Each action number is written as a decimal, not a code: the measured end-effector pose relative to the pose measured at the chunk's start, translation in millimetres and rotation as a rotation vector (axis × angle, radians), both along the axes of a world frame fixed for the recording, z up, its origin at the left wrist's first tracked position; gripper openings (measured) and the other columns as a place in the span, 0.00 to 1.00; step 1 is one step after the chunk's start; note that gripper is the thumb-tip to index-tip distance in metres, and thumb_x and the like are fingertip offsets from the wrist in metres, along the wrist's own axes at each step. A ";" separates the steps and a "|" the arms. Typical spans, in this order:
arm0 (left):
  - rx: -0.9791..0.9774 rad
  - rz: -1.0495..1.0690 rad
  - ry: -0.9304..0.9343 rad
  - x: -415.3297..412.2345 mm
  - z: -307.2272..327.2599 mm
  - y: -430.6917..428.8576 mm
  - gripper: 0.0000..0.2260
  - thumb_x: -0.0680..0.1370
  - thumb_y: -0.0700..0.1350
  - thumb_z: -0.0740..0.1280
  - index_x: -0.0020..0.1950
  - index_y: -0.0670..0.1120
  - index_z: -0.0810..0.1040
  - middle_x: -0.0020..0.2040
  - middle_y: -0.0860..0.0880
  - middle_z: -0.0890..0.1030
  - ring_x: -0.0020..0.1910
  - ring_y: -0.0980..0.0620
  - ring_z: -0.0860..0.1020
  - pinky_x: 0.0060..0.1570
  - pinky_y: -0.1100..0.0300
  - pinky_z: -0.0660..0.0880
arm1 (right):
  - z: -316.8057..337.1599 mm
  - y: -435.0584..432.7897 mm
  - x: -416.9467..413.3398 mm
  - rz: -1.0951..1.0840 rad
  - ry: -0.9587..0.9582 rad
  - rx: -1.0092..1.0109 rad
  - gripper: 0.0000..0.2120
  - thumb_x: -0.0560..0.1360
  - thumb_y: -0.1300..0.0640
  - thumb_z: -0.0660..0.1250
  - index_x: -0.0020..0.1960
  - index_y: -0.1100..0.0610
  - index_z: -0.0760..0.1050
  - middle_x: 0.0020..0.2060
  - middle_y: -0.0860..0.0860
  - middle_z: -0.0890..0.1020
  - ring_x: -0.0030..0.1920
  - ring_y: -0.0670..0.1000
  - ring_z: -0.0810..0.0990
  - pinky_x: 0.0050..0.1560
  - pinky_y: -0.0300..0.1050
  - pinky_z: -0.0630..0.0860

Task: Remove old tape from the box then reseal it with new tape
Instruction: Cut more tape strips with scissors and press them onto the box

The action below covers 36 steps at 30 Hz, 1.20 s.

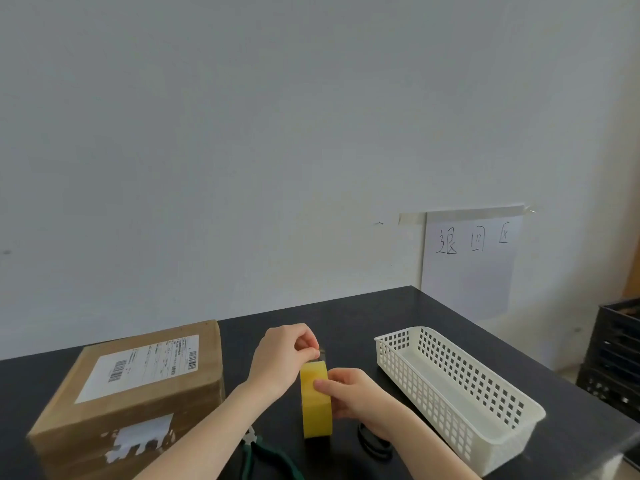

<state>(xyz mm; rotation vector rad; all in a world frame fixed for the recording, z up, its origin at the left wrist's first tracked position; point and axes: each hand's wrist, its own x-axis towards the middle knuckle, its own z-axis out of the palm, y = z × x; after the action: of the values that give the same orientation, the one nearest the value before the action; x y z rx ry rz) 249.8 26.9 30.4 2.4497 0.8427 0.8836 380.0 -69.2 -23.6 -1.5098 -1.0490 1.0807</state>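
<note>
A brown cardboard box (pixel 138 393) with a white shipping label on top and torn white label scraps on its front face sits at the left of the black table. A yellow tape roll (pixel 316 405) stands on edge in the middle. My right hand (pixel 356 398) grips the roll from the right side. My left hand (pixel 284 356) is above the roll, its fingertips pinching the loose clear end of the tape at the roll's top.
A white perforated plastic basket (pixel 457 393) lies to the right of the hands. Green-handled pliers (pixel 263 459) lie under my left forearm, and a dark object (pixel 374 445) sits below my right wrist. A black crate (pixel 613 358) stands beyond the table's right edge.
</note>
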 end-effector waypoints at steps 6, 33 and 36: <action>0.018 0.025 0.009 14.6 -2.1 9.7 0.04 0.74 0.46 0.71 0.42 0.54 0.78 0.40 0.57 0.80 0.40 0.58 0.78 0.41 0.68 0.75 | -6.7 7.8 8.1 -0.033 -0.052 0.029 0.17 0.76 0.47 0.68 0.54 0.62 0.78 0.42 0.51 0.80 0.43 0.47 0.79 0.45 0.41 0.79; 0.110 0.176 -0.049 43.5 11.9 52.5 0.05 0.74 0.42 0.72 0.39 0.49 0.79 0.35 0.52 0.80 0.36 0.56 0.76 0.34 0.64 0.70 | -16.0 -5.1 18.6 0.049 -0.164 0.002 0.21 0.74 0.43 0.69 0.62 0.52 0.75 0.51 0.50 0.82 0.56 0.49 0.80 0.61 0.49 0.76; 0.143 0.141 -0.037 42.3 15.1 48.6 0.03 0.74 0.43 0.71 0.41 0.48 0.80 0.37 0.52 0.80 0.36 0.56 0.77 0.34 0.66 0.70 | -17.4 -7.9 19.3 0.045 -0.164 -0.015 0.22 0.74 0.43 0.69 0.64 0.52 0.74 0.57 0.52 0.82 0.59 0.51 0.79 0.64 0.51 0.76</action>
<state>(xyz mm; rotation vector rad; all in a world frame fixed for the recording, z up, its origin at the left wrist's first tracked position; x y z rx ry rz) 292.0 75.5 45.5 2.5105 0.9802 1.0704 399.2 -77.2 -41.0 -1.6151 -1.1943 1.0106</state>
